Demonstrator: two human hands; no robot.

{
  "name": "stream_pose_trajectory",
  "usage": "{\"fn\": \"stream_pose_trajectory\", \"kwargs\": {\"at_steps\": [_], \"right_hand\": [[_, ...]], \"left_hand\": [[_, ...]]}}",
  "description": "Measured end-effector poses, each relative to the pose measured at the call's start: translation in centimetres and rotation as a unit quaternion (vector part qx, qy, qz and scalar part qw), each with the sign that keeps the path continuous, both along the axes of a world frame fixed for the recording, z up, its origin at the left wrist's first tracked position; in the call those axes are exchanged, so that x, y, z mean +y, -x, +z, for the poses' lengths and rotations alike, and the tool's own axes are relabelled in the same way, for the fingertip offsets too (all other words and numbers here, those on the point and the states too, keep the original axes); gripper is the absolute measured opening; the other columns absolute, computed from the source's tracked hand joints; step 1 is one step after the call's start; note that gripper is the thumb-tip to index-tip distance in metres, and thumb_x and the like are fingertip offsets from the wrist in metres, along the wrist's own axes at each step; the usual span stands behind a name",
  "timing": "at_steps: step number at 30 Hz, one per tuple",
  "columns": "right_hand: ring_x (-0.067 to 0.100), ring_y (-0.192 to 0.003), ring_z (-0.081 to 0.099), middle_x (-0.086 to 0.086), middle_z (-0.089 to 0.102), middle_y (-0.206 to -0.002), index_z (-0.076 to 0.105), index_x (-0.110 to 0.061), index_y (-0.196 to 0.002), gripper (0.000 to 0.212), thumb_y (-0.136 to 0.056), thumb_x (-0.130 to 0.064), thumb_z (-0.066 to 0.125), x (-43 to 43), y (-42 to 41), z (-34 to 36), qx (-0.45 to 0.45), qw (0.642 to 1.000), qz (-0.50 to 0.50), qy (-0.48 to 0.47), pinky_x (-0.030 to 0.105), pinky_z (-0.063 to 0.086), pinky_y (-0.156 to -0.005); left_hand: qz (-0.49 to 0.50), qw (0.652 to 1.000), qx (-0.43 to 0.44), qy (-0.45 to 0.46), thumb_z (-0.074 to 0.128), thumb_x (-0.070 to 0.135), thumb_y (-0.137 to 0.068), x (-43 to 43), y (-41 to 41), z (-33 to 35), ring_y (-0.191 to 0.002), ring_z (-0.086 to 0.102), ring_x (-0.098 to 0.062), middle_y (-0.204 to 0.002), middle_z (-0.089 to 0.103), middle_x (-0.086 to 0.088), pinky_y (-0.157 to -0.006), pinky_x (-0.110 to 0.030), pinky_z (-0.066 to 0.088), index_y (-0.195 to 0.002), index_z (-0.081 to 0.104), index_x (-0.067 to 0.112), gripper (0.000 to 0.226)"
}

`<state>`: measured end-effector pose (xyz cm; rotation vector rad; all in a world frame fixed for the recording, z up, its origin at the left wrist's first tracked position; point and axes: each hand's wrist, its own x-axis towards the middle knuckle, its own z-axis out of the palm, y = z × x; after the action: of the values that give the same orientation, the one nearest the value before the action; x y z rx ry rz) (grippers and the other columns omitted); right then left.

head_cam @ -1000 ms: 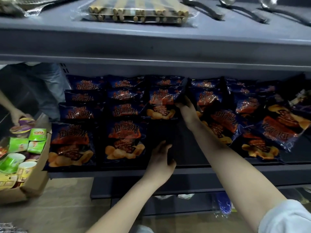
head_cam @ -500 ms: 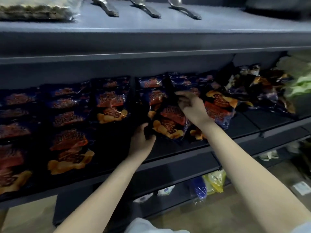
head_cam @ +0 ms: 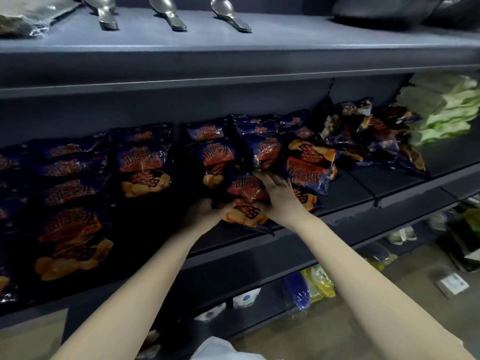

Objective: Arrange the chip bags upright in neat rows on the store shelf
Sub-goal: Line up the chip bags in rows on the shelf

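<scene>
Dark blue chip bags with red and orange print stand in overlapping rows on the dark shelf [head_cam: 363, 188]. One chip bag [head_cam: 246, 201] sits near the shelf's front edge, held between both hands. My left hand [head_cam: 205, 211] grips its lower left corner. My right hand [head_cam: 279, 194] lies over its right side, fingers curled on it. Just to the right a bag [head_cam: 310, 162] lies turned upside down. Further right a loose heap of bags [head_cam: 376, 133] lies jumbled.
Three metal spoons [head_cam: 168, 15] lie on the shelf above. Pale green packs [head_cam: 446, 110] are stacked at the far right of the chip shelf. Yellow and blue packets [head_cam: 309, 287] sit on a lower shelf near the floor.
The view has swung right along the shelf. Both hands have drawn one bag forward toward the shelf's front edge, and the left hand now grips its lower corner.
</scene>
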<state>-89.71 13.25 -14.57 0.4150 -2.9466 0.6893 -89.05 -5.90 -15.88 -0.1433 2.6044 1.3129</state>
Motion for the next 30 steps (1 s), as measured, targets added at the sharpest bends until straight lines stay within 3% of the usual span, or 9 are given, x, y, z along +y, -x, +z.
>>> {"fn": "stream_pose_trajectory", "kwargs": {"at_steps": [2,6,8,12,15,17,20,23,30], "right_hand": [[0.026,-0.139,0.023,0.005,0.033,-0.148,0.029,-0.022,-0.145,0.072,-0.084,-0.016,0.067,0.0,0.2,0.0,0.004,0.999,0.026,0.032,0.046,0.017,-0.116],[0.023,-0.139,0.028,0.005,0.032,-0.148,0.032,-0.023,-0.144,0.070,-0.084,-0.011,0.067,-0.7,0.5,-0.4,0.029,0.989,0.075,0.120,0.036,0.026,-0.115],[0.021,-0.140,0.026,0.005,0.027,-0.150,0.032,-0.022,-0.144,0.070,-0.084,-0.013,0.068,-1.7,0.6,-0.6,0.063,0.986,0.078,0.136,0.028,0.023,-0.113],[0.014,-0.136,0.029,0.006,0.031,-0.146,0.027,-0.015,-0.145,0.076,-0.083,-0.020,0.070,-4.3,1.4,-0.3,0.098,0.967,0.029,0.235,0.024,0.025,-0.111],[0.011,-0.127,0.044,-0.001,0.046,-0.139,0.020,-0.026,-0.147,0.084,-0.081,-0.035,0.070,-6.4,2.0,0.6,-0.062,0.944,0.029,0.323,0.029,0.036,-0.106],[0.014,-0.115,0.056,0.001,0.059,-0.126,0.031,-0.032,-0.141,0.071,-0.082,-0.037,0.070,-7.8,2.0,0.9,-0.204,0.907,0.084,0.358,0.036,0.045,-0.101],[0.016,-0.111,0.059,-0.002,0.064,-0.116,0.053,-0.035,-0.113,0.039,-0.084,-0.015,0.069,-10.4,1.5,0.5,-0.255,0.868,0.153,0.398,0.042,0.047,-0.100],[0.018,-0.111,0.060,-0.002,0.065,-0.113,0.056,-0.033,-0.106,0.038,-0.084,-0.004,0.066,-12.5,1.6,0.0,-0.226,0.862,0.152,0.428,0.041,0.046,-0.100],[0.018,-0.107,0.058,0.001,0.062,-0.113,0.051,-0.014,-0.122,0.042,-0.083,-0.013,0.068,-15.4,3.0,-2.2,-0.174,0.921,0.051,0.345,0.030,0.046,-0.091]], "left_hand": [[-0.010,0.999,-0.003,-0.030,0.061,0.047,-0.084,-0.2,-0.5,0.5,-0.082,0.057,-0.016,-0.078,0.061,0.003,-0.058,-0.017,0.038,-0.082,0.066,0.019,0.029],[0.015,0.990,0.031,-0.139,0.063,0.026,-0.087,-1.2,-1.4,1.2,-0.089,0.051,-0.006,-0.102,0.049,0.009,-0.065,-0.008,0.044,-0.123,0.050,0.020,0.039],[0.065,0.975,0.022,-0.211,0.061,0.019,-0.088,-2.0,-1.9,1.7,-0.096,0.052,-0.010,-0.112,0.044,0.006,-0.069,-0.022,0.054,-0.130,0.045,0.011,0.045],[0.130,0.953,0.062,-0.265,0.061,0.015,-0.088,-4.9,-2.7,1.8,-0.092,0.059,-0.012,-0.123,0.053,-0.013,-0.062,-0.027,0.059,-0.111,0.052,0.009,0.025],[0.190,0.925,0.103,-0.312,0.061,0.012,-0.088,-7.2,-3.8,2.0,-0.093,0.058,-0.009,-0.118,0.054,-0.007,-0.067,-0.026,0.059,-0.113,0.051,0.011,0.027],[0.212,0.914,0.126,-0.323,0.061,0.011,-0.088,-8.3,-4.6,2.0,-0.097,0.058,-0.010,-0.119,0.053,-0.006,-0.069,-0.027,0.059,-0.112,0.050,0.012,0.027],[0.238,0.900,0.154,-0.330,0.059,0.009,-0.088,-9.4,-5.9,1.8,-0.094,0.057,-0.005,-0.112,0.054,0.000,-0.071,-0.026,0.058,-0.113,0.048,0.012,0.027],[0.240,0.906,0.169,-0.305,0.058,0.012,-0.090,-10.0,-6.8,1.1,-0.100,0.056,-0.007,-0.118,0.052,0.000,-0.073,-0.022,0.057,-0.124,0.043,0.008,0.037],[0.194,0.958,0.167,-0.127,0.057,0.009,-0.090,-9.1,-8.5,-1.3,-0.112,0.050,-0.004,-0.136,0.031,0.014,-0.091,-0.023,0.045,-0.147,0.014,0.023,0.072]]}}
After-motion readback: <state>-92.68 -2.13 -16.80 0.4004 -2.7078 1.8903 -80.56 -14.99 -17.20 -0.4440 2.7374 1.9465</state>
